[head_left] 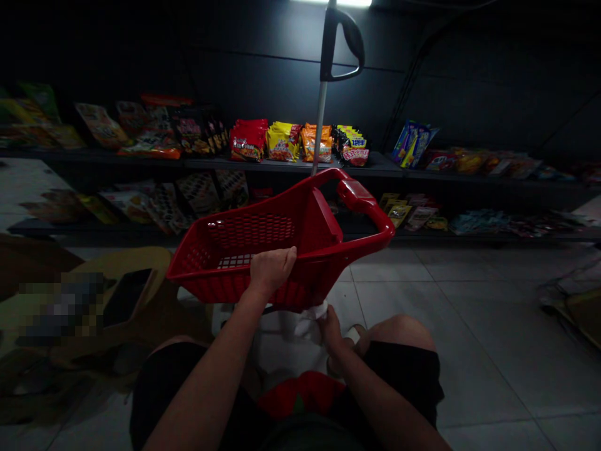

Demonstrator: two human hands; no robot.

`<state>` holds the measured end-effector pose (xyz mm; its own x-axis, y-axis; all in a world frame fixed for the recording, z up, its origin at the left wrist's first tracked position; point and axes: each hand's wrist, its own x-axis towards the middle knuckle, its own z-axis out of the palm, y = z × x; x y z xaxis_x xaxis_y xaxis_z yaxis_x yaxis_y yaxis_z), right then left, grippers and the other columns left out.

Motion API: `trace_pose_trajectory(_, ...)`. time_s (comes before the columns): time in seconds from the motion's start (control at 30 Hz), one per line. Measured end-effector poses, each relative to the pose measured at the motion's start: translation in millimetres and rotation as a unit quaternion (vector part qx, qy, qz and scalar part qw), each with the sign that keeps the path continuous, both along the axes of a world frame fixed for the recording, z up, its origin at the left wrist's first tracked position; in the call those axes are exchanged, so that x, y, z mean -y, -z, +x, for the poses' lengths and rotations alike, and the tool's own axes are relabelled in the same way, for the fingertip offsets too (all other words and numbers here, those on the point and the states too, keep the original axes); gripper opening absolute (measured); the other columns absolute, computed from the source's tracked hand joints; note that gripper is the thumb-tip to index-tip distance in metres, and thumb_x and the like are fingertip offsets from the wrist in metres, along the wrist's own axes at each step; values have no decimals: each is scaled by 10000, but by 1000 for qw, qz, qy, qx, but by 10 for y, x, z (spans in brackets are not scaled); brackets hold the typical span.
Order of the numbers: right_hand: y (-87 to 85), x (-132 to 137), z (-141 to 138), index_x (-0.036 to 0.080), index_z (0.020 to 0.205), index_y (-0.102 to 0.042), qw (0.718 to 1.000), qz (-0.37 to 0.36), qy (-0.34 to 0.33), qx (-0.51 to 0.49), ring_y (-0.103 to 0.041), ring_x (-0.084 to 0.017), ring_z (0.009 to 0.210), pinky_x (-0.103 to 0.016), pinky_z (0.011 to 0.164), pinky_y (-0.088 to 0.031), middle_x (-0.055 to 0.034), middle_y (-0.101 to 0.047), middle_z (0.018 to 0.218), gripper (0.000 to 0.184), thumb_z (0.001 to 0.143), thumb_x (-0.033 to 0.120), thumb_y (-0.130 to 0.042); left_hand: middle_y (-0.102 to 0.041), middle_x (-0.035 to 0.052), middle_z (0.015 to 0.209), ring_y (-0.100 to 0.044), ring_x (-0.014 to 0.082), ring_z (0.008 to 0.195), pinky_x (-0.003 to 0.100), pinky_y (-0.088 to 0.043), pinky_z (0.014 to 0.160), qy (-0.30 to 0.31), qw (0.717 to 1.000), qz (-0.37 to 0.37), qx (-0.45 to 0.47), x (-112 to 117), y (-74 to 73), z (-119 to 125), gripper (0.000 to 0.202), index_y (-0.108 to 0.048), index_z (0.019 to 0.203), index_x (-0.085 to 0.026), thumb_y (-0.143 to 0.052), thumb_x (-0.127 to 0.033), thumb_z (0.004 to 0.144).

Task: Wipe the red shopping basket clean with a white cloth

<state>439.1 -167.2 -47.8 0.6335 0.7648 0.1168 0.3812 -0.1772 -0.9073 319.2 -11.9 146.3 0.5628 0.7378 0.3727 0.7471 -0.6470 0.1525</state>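
A red plastic shopping basket (263, 241) is tilted up in front of me, its open side turned toward me and its red handle (364, 200) at the upper right. My left hand (271, 268) grips the basket's near rim, fingers curled over the edge. Below the basket, my right hand (330, 327) pinches a white cloth (307, 319) pressed against the basket's underside. A telescopic pull handle (339, 44) on a metal rod rises from the basket's far end. I am crouched, with my knees in black shorts below.
Dark shelves (291, 166) along the back wall carry rows of snack and noodle packets (282, 143). Brown cardboard and a paper bag (117, 294) lie on the floor at left. More cardboard lies at far right (580, 307). Grey floor tiles (469, 326) stretch to the right.
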Motion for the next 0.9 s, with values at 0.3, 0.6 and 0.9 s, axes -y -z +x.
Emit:
trace_pose_trajectory(0.3,-1696,140,495,214,1334,-546,890,136,25,434,-345,-349,1422,-592,1164,-243,-161,-473,1435,468,868,253,-580,-780,76,871,-720,210,765,276,-377,597,14,1000,-4,-2,31,-4,-3,579,-754,853,-214,-250,-453,1010)
trace_pose_trajectory(0.6,-2637,12,1465,219,1080,-693,782,99,-53,613,-565,-277,1196,-567,1227,7,-73,-701,1077,265,864,350,-616,-782,68,926,-726,213,806,277,-410,623,44,999,-4,5,19,16,-24,556,-760,916,-222,-257,-442,1008)
trace_pose_trajectory(0.9,-2659,30,1346,171,1112,-668,837,91,-118,526,-585,-282,1085,-483,1096,-386,-125,-671,1090,321,836,304,-571,-765,72,802,-698,200,725,278,-337,589,54,998,7,9,-145,10,-75,549,-714,764,-209,-267,-423,1001)
